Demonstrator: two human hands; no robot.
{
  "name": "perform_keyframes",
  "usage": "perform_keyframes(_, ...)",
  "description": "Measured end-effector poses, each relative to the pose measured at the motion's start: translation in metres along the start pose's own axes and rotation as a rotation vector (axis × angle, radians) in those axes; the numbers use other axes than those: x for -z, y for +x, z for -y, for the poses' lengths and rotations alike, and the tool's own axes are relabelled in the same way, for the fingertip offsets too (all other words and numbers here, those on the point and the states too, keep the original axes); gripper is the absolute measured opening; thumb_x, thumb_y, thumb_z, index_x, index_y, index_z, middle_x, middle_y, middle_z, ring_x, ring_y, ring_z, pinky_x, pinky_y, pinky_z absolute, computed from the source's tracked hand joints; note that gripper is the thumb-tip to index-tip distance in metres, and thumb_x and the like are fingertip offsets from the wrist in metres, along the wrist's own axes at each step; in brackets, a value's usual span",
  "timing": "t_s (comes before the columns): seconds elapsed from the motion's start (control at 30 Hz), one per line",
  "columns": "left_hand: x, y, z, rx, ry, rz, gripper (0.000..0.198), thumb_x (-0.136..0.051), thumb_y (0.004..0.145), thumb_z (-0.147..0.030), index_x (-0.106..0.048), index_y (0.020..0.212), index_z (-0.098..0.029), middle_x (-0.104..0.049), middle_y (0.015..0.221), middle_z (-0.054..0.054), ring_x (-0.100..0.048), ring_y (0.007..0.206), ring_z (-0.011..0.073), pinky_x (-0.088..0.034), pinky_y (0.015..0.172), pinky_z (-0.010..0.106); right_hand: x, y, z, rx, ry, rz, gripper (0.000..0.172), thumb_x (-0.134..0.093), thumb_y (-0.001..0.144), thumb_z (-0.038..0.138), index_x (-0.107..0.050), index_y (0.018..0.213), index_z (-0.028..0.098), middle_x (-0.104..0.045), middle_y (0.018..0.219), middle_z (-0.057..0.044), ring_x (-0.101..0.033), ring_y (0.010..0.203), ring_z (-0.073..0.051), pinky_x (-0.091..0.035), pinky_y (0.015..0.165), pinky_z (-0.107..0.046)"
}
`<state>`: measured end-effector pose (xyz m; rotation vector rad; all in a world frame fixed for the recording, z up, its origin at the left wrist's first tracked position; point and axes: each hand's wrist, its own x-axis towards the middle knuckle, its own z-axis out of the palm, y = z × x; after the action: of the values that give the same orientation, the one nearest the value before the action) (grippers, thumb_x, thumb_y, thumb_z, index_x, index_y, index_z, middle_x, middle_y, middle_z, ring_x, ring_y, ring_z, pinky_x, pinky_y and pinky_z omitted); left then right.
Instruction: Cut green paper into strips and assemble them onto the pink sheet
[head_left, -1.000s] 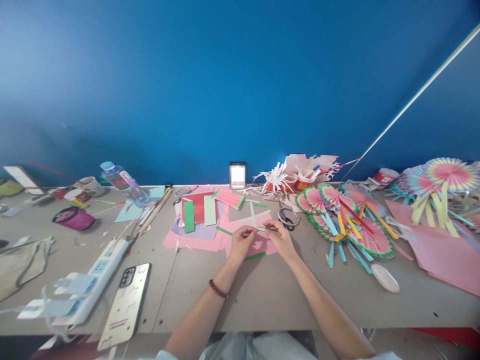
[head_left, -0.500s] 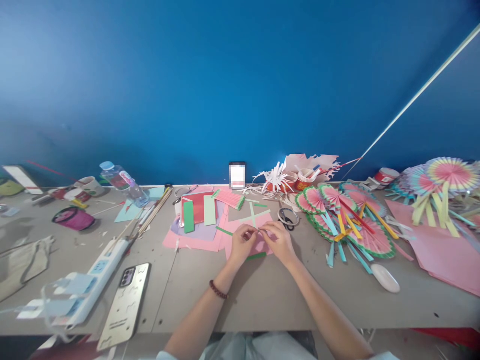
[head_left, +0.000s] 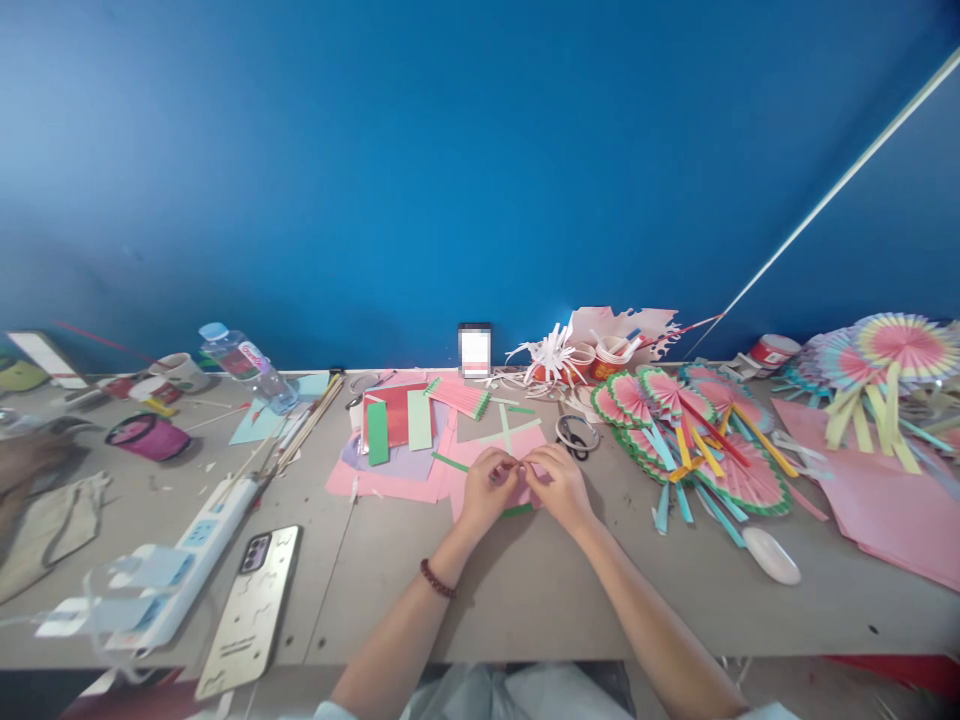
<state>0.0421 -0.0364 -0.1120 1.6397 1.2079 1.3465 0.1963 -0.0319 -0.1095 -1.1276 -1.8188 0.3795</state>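
My left hand (head_left: 486, 490) and my right hand (head_left: 556, 486) meet over a pink paper sheet (head_left: 517, 488) with a green edge, at the middle of the grey table (head_left: 525, 590). Both pinch a small folded strip of pink paper between thumb and fingers, fingertips almost touching. A beaded bracelet (head_left: 436, 579) is on my left wrist. Pale green strips (head_left: 508, 430) lie crossed just beyond my hands.
Scissors (head_left: 576, 435) lie right of the strips. Finished paper fans (head_left: 690, 440) are spread to the right, more fans (head_left: 885, 370) at far right. A stack of coloured paper (head_left: 397, 425), a power strip (head_left: 187, 560), a phone (head_left: 251, 610) and a bottle (head_left: 247, 365) lie left.
My two hands have drawn closer together over the pink sheet, fingers now pinched tight on the strip. A blurred shape has come into view at the far left edge.
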Motion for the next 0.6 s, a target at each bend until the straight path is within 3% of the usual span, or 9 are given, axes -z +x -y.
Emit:
perform_keyframes(0.4, 0.0029, 0.0004, -0.0007, -0.021, 0.022, 0.017, 0.009, -0.061, 0.078, -0.02, -0.066, 0.071, -0.02, -0.062, 0.073, 0.003, -0.057, 0.071, 0.0165, -0.042, 0.062, 0.026, 0.0021, 0.0, 0.0003, 0.042, -0.046, 0.056, 0.019, -0.055, 0.088, 0.023, -0.072, 0.081, 0.027, -0.072, 0.082, -0.007, -0.063, 0.084, -0.024, -0.05, 0.082, -0.041)
perform_keyframes(0.6, 0.0012, 0.0006, -0.0009, 0.003, -0.023, 0.004, 0.011, -0.061, 0.079, -0.024, -0.067, 0.071, -0.019, -0.063, 0.072, 0.004, -0.057, 0.07, 0.0163, -0.043, 0.06, 0.026, -0.0018, -0.0009, 0.0035, -0.039, 0.047, -0.038, 0.016, -0.056, 0.084, 0.021, -0.069, 0.075, 0.025, -0.071, 0.079, -0.006, -0.063, 0.08, -0.023, -0.05, 0.079, -0.039)
